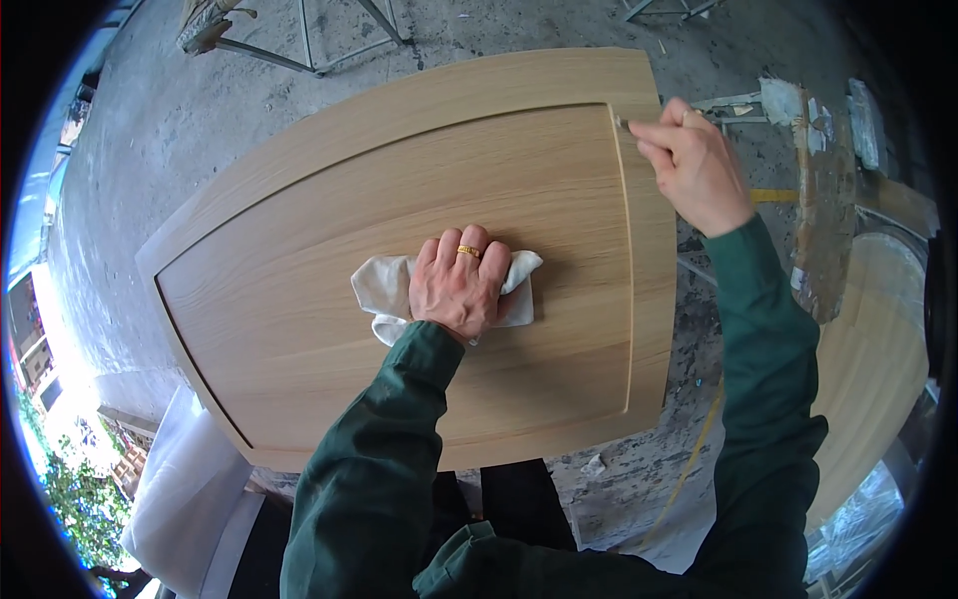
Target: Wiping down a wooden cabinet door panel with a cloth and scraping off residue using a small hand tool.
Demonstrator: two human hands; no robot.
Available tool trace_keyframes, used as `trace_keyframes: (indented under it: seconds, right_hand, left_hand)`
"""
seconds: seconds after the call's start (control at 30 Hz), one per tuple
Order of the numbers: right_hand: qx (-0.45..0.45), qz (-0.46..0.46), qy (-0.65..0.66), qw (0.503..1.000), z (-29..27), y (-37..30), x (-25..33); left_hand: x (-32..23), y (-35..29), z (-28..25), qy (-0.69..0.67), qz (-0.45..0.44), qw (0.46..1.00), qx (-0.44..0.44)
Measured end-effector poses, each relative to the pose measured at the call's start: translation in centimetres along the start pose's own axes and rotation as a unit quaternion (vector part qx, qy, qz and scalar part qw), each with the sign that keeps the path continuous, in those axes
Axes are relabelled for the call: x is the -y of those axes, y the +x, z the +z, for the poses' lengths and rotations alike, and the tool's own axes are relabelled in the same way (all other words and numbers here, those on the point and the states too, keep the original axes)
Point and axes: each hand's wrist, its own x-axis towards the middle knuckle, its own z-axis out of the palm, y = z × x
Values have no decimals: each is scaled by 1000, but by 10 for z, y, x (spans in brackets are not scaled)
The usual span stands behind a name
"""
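A light wood-grain panel (399, 230), shaped like a cabinet door with a grooved inner frame, lies flat before me. My left hand (461, 280), a gold ring on one finger, is closed over a crumpled white cloth (384, 283) and presses it on the panel's middle. At the frame's far right corner my right hand (694, 165) is closed in a pinch. Its fingertips are beside the groove (621, 165), with a small pale thing at their tips, too small to name. The groove's right side looks paler than its dark left side.
Metal stand legs (317, 68) rise from the stained concrete floor (230, 130) beyond the panel. To the right are a tape-covered support (823, 210) and another wooden panel (873, 339). White sheeting (185, 499) hangs at the lower left.
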Motion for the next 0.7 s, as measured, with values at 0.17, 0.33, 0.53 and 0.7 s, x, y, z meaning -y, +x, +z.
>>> trace_keyframes:
  seconds: [0.17,0.33,0.53,0.7]
  right_hand:
    - [95,13,21,995,-12,5,0]
    - [46,26,17,998,-4,2,-1]
    - [-13,66,58,996,-6,16,2]
    - [-59,55,58,995,5,25,-3]
  left_hand:
    - [0,0,-2,0,-2,1000,7]
    - [-1,0,-1,-3,-3,1000,6]
    - [0,0,-3,8,-1,1000,3]
    - [1,0,0,4,7,1000,-2]
